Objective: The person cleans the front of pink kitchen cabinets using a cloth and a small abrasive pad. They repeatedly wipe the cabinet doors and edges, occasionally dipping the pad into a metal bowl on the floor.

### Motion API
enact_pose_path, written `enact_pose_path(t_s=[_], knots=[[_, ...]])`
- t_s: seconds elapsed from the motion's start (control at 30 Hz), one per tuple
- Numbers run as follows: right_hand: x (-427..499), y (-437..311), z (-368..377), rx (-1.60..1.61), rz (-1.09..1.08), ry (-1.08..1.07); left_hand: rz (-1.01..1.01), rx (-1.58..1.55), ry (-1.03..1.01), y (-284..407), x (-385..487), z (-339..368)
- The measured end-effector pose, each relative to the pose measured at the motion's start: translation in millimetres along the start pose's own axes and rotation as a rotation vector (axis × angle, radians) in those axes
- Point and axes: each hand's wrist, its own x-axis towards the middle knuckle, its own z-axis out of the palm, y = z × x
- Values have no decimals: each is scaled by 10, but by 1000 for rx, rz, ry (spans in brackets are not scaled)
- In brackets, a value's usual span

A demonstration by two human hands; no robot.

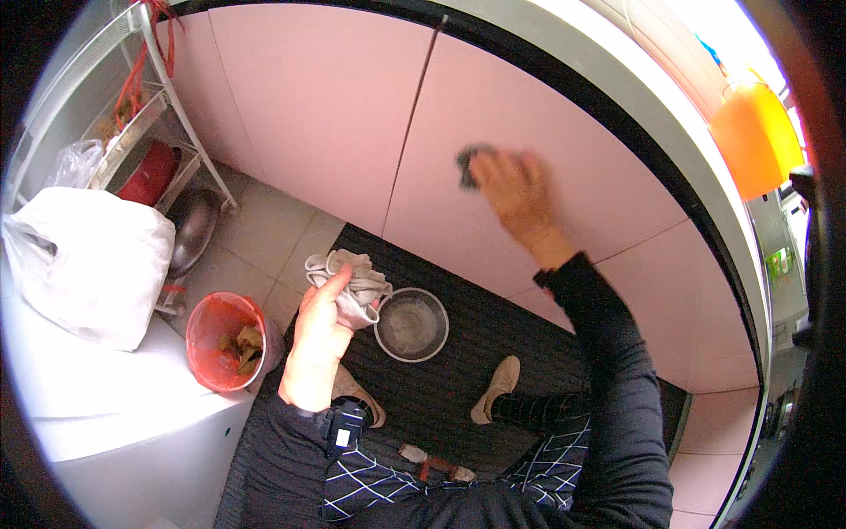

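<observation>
My left hand (pixel 324 330) grips a crumpled light grey cloth (pixel 353 284), held above the floor beside a round bowl (pixel 411 325). The bowl has a pale rim and what looks like cloudy water in it. My right hand (pixel 519 188) is blurred and lies against a pink cabinet door (pixel 324 99). Under its fingertips is a small dark pad (pixel 470 165), perhaps a scouring pad; its exact kind is too blurred to tell.
A red bucket (pixel 225 340) with scraps stands left of a dark ribbed mat (pixel 449 410). Further left are a white plastic bag (pixel 99 264) on a white surface and a white rack (pixel 178 99) holding basins. A black-edged counter (pixel 595 86) runs above the doors.
</observation>
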Motion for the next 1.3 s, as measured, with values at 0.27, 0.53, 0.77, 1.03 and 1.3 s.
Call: enact_pose_path(t_s=[0.27,0.53,0.77,1.03,1.3], knots=[[1131,107,-240,173,14,172,-31,0,-23,-7,34,-24],[730,261,-337,100,56,140,-9,29,46,-9,0,-26],[1028,73,-496,104,8,-16,-23,72,-29,-11,40,-26],[980,386,-436,-21,164,129,-36,22,-37,14,48,-66],[-1096,965,-715,-181,269,15,-14,17,28,1,2,-32]])
